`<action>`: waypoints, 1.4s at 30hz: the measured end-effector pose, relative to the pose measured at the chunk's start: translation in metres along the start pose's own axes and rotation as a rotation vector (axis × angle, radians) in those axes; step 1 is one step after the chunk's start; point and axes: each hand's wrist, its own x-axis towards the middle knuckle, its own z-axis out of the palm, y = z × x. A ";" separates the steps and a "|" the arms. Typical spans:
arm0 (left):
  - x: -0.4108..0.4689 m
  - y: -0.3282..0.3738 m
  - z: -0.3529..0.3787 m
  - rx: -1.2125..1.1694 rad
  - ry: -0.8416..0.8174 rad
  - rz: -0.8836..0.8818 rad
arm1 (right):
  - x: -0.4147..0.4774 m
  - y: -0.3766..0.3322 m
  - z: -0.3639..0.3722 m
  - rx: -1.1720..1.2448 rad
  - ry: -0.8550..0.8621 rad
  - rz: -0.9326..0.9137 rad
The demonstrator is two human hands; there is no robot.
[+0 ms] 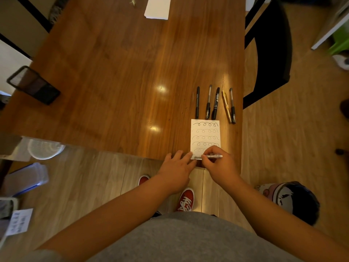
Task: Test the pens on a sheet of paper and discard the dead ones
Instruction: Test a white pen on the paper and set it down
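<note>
A small white sheet of paper (205,134) lies near the table's front edge, covered with several rows of black loops. My right hand (219,167) grips a clear-barrelled pen (211,156) lying nearly level, its tip at the sheet's bottom left corner. My left hand (176,167) rests flat with fingers spread, its fingertips pressing that corner of the paper. Beyond the sheet several pens lie side by side: a black pen (197,103), a clear pen (208,103), a black marker (215,104), a yellow pen (226,106) and another clear pen (232,105).
A black mesh pen holder (34,85) lies at the table's left edge. A white pad (157,7) sits at the far end. A white mesh bin (45,149) stands on the floor left of me. A black chair (268,52) is to the right.
</note>
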 end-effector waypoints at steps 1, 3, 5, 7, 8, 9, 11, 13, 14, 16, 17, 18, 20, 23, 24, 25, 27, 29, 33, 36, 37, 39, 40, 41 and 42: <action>0.000 0.001 -0.001 -0.005 0.002 -0.004 | 0.000 0.000 0.000 0.011 0.004 -0.001; 0.001 0.002 -0.002 -0.011 0.007 -0.004 | 0.002 -0.001 -0.002 0.038 0.017 0.009; 0.002 0.003 -0.003 -0.008 0.016 0.009 | 0.003 0.000 -0.004 0.050 0.029 0.015; 0.003 0.004 -0.003 -0.008 0.025 0.027 | 0.005 0.002 -0.006 0.049 0.034 0.018; 0.004 0.005 -0.003 -0.013 0.024 0.031 | 0.005 0.004 -0.007 0.048 0.034 0.025; 0.004 0.005 -0.003 -0.019 0.021 0.032 | 0.005 0.005 -0.008 0.045 0.036 0.032; 0.005 0.007 -0.004 -0.028 0.014 0.028 | 0.005 0.008 -0.009 0.046 0.041 0.035; 0.006 0.007 -0.005 -0.035 0.001 0.022 | 0.005 0.010 -0.011 0.060 0.043 0.036; 0.006 0.008 -0.005 -0.033 -0.007 0.022 | 0.005 0.011 -0.012 0.060 0.045 0.037; 0.005 0.008 -0.006 -0.019 -0.024 0.023 | 0.004 0.012 -0.013 0.057 0.047 0.041; 0.005 0.008 -0.007 -0.011 -0.027 0.022 | 0.003 0.013 -0.013 0.060 0.049 0.044; 0.005 0.008 -0.007 -0.007 -0.027 0.021 | 0.002 0.013 -0.014 0.063 0.053 0.046; 0.006 0.009 -0.007 -0.008 -0.024 0.020 | 0.000 0.015 -0.015 0.058 0.062 0.049; 0.007 0.010 -0.008 -0.023 -0.020 0.021 | -0.003 0.016 -0.016 0.041 0.055 0.048; 0.007 0.010 -0.008 -0.034 -0.017 0.022 | -0.004 0.016 -0.016 0.029 0.053 0.046; 0.008 0.010 -0.007 -0.042 -0.012 0.026 | -0.005 0.016 -0.015 0.013 0.051 0.045; 0.008 0.009 -0.005 -0.039 0.003 0.041 | -0.006 0.015 -0.014 0.003 0.046 0.037; 0.007 0.009 -0.002 -0.032 0.020 0.056 | -0.007 0.014 -0.012 0.009 0.042 0.024; 0.009 0.007 0.003 -0.021 0.048 0.093 | -0.005 0.013 -0.009 0.016 0.058 0.005; 0.009 0.006 0.005 -0.058 0.027 0.112 | -0.003 0.014 -0.009 0.017 0.074 0.006; 0.009 0.005 0.005 -0.064 0.023 0.115 | -0.003 0.014 -0.010 0.016 0.078 0.007; 0.009 0.005 0.005 -0.063 0.023 0.116 | -0.003 0.015 -0.012 0.009 0.084 0.011; 0.009 0.005 0.004 -0.062 0.029 0.115 | -0.003 0.015 -0.013 0.010 0.086 0.013; 0.010 0.006 0.003 -0.060 0.037 0.115 | -0.003 0.016 -0.014 0.015 0.087 0.016; 0.011 0.007 0.003 -0.056 0.044 0.118 | -0.003 0.016 -0.016 0.023 0.087 0.021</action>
